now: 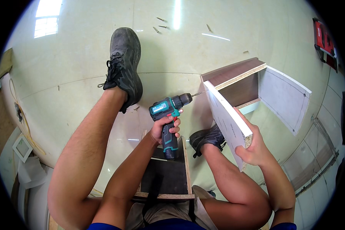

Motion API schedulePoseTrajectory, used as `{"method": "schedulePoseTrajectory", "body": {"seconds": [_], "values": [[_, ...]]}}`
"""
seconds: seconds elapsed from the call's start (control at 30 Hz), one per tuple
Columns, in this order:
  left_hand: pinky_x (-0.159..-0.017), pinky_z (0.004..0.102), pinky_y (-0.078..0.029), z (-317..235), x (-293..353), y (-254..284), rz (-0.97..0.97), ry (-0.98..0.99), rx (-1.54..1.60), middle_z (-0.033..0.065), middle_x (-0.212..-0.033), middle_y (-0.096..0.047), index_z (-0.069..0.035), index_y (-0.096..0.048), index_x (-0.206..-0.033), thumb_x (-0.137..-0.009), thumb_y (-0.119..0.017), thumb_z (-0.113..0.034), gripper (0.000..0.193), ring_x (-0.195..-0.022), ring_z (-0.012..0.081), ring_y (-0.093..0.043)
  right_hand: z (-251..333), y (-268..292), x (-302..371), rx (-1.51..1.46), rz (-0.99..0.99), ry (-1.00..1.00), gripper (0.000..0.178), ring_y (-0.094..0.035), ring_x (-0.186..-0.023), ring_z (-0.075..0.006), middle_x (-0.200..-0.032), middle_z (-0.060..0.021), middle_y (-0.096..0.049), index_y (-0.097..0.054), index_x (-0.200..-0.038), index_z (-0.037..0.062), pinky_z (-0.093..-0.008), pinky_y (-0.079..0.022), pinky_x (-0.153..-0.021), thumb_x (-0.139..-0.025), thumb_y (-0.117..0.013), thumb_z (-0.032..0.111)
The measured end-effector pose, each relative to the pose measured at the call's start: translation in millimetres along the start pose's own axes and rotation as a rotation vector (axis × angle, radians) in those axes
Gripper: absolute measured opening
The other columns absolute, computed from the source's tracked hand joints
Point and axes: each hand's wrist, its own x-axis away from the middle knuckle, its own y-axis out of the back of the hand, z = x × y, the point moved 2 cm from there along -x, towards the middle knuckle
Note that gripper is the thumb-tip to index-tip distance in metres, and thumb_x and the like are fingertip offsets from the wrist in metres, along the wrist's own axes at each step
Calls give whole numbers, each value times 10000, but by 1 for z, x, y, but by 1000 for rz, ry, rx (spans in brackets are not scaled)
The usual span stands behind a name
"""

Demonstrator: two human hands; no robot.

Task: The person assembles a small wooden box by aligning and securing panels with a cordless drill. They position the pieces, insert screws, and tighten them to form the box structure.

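Note:
My left hand (pixel 165 129) is wrapped round the grip of a teal and black cordless drill (pixel 166 109). From its chuck a drill bit (pixel 198 93) points right, its tip at or very near the white face of a chipboard panel (pixel 228 120); whether it touches I cannot tell. The far edge of my right hand (pixel 255 147) clasps this panel's near end, thumb on the white face. The panel belongs to an open frame with a brown board (pixel 237 73) and another white panel (pixel 285 96), resting on the floor.
Several screws (pixel 162 26) lie scattered on the glossy floor (pixel 80 50). Between my legs is a chipboard box (pixel 163 178) with a dark inside. My shoes (pixel 124 57) flank the work. A red case (pixel 324 40) sits far right; a yellow cord (pixel 25 126) lies left.

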Motion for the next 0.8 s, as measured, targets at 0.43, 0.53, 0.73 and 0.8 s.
{"method": "schedulePoseTrajectory", "body": {"seconds": [0.43, 0.53, 0.73, 0.8], "values": [[-679, 365, -481, 2, -2, -6, 6, 30, 27, 17, -864, -507, -139, -421, -1404, -944, -557, -236, 489, -591, 87, -468, 1, 0, 1, 2, 5, 2, 886, -569, -1108, -219, -1196, -219, -610, -338, -1466, -58, -282, -379, -1000, -599, -492, 44], [-673, 360, -480, 2, -1, -6, 10, 38, 43, 37, -935, -561, -134, -401, -1419, -941, -559, -235, 513, -591, 85, -474, -1, -1, 2, -9, -4, 11, 884, -571, -1107, -228, -1191, -221, -610, -338, -1467, -55, -285, -377, -1006, -603, -494, 45], [-660, 348, -517, 3, -1, -7, 5, 28, 75, 81, -1048, -616, -102, -412, -1397, -935, -585, -274, 522, -620, 95, -514, 0, -2, 3, 5, -16, 2, 875, -571, -1129, -262, -1213, -234, -599, -340, -1468, -48, -301, -371, -1026, -611, -493, 37], [-653, 343, -518, 1, -3, -9, -5, 17, 87, 86, -1060, -621, -95, -419, -1385, -954, -573, -310, 506, -622, 98, -516, 2, -1, 4, -5, -38, 2, 868, -568, -1141, -271, -1234, -240, -592, -341, -1467, -47, -306, -369, -1032, -616, -491, 31]]}}
